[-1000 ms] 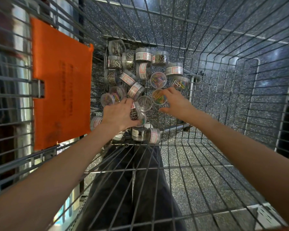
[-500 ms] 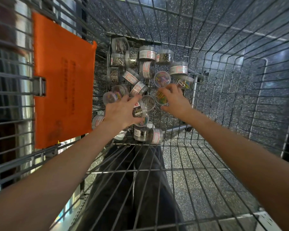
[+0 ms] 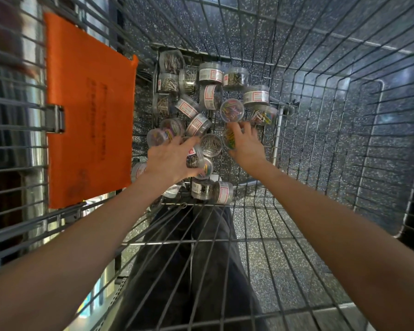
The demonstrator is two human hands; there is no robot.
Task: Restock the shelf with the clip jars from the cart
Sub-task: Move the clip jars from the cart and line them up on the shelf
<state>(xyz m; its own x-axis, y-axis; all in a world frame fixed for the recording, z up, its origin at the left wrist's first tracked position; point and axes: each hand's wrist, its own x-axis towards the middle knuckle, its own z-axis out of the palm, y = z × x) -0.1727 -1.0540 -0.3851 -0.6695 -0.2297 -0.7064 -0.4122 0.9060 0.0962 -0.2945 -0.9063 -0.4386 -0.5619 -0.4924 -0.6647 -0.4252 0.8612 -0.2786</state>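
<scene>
Jars were found heaped at the cart's far-left floor. The left hand grasped two jars; the right hand grasped one. A double grasp could slip, dropping a jar.

Many small clear clip jars lie in a heap at one end of the wire cart. Most lie on their sides, and some show white labels with red print. Some hold silver clips. Others, like the round jar seen end-on, hold clips of many colors. The jars touch each other.
</scene>
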